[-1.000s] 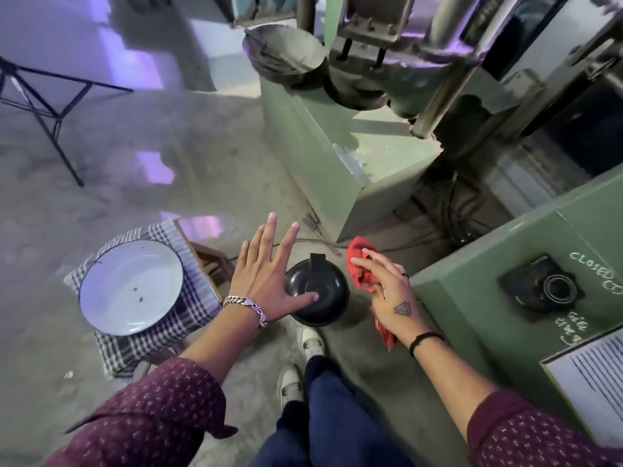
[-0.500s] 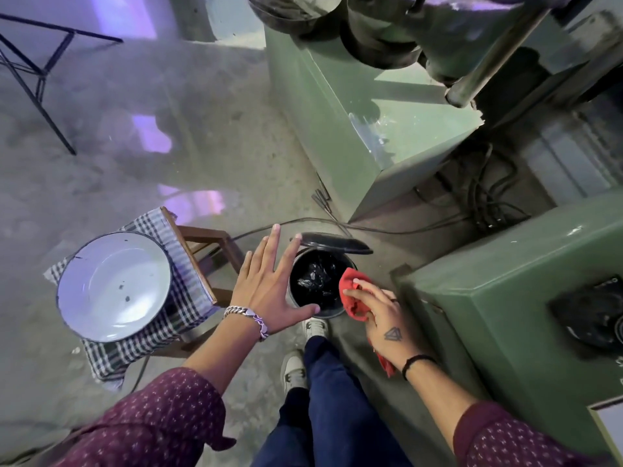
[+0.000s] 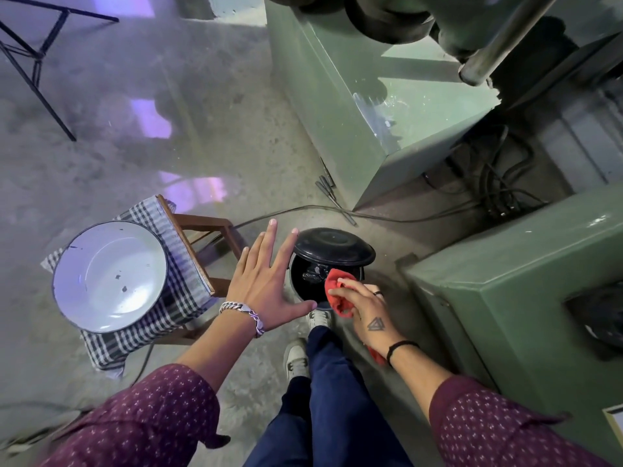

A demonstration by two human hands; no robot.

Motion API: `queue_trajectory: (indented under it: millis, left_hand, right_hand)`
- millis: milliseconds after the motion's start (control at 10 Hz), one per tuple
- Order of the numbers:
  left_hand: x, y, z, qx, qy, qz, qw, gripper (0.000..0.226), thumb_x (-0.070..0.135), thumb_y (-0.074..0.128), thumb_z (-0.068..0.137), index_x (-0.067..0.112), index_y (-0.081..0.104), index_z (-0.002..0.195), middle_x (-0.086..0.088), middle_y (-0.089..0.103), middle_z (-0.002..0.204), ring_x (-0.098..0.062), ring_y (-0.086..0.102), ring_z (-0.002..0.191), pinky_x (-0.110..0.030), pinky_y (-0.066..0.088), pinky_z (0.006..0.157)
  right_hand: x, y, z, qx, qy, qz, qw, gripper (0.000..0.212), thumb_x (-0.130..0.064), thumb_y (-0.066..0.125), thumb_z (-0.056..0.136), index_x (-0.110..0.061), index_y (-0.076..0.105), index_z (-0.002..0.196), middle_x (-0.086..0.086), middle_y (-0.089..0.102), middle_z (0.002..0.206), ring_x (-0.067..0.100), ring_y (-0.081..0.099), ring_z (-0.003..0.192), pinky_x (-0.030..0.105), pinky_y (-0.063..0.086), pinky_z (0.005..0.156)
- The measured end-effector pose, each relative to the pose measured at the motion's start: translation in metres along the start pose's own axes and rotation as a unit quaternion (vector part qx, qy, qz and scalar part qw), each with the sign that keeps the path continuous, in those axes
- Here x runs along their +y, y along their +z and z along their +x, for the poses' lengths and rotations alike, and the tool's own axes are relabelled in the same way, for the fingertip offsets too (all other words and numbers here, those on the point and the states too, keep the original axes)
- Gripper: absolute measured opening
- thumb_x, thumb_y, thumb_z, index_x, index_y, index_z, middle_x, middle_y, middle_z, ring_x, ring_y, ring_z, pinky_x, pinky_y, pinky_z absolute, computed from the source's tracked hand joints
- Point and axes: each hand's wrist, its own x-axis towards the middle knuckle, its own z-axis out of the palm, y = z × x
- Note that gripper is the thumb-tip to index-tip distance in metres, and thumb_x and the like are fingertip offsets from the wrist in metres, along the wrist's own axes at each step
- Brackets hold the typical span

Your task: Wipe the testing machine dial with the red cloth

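My right hand (image 3: 362, 306) is closed on a crumpled red cloth (image 3: 337, 291) and holds it over the open mouth of a small black pedal bin (image 3: 305, 281). The bin's round lid (image 3: 332, 247) is tilted up at the back, and my foot (image 3: 318, 319) rests at the bin's base. Spread flat with fingers apart, my left hand (image 3: 266, 284) hovers beside the bin's left rim and holds nothing. A dark round fitting (image 3: 603, 318) sits on the green machine cabinet (image 3: 505, 298) at the right edge; no dial face shows.
A white enamel basin (image 3: 109, 276) lies on a checked cloth over a wooden stool (image 3: 202, 237) at the left. A second green machine block (image 3: 387, 106) stands behind the bin. Cables (image 3: 499, 193) run on the concrete floor between the machines. Black metal legs (image 3: 37, 65) stand far left.
The bin's lid went from shut to lifted. My right hand brought the red cloth down over the bin's opening. The view tilted downward.
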Motion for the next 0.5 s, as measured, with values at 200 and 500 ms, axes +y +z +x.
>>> queue_trajectory:
  millis: [200, 500]
  left_hand:
    - [-0.005, 0.012, -0.008, 0.000, -0.003, 0.004, 1.000, 0.141, 0.096, 0.060, 0.067, 0.046, -0.021, 0.171, 0.000, -0.033, 0.181, -0.033, -0.001, 0.172, -0.057, 0.012, 0.137]
    - [-0.008, 0.020, -0.007, -0.014, 0.007, 0.019, 1.000, 0.146, 0.095, 0.065, 0.064, 0.047, -0.023, 0.170, 0.001, -0.033, 0.181, -0.033, -0.003, 0.171, -0.056, 0.008, 0.136]
  right_hand:
    - [-0.005, 0.007, 0.013, -0.074, -0.017, -0.025, 0.997, 0.081, 0.011, 0.056, 0.090, -0.044, 0.069, 0.149, -0.006, 0.045, 0.176, 0.034, 0.038, 0.154, 0.057, 0.035, 0.130]
    - [0.005, 0.008, 0.023, -0.127, -0.018, -0.168, 0.977, 0.123, -0.069, 0.078, 0.079, -0.068, -0.011, 0.165, -0.017, -0.033, 0.182, 0.043, -0.020, 0.171, 0.077, -0.006, 0.131]
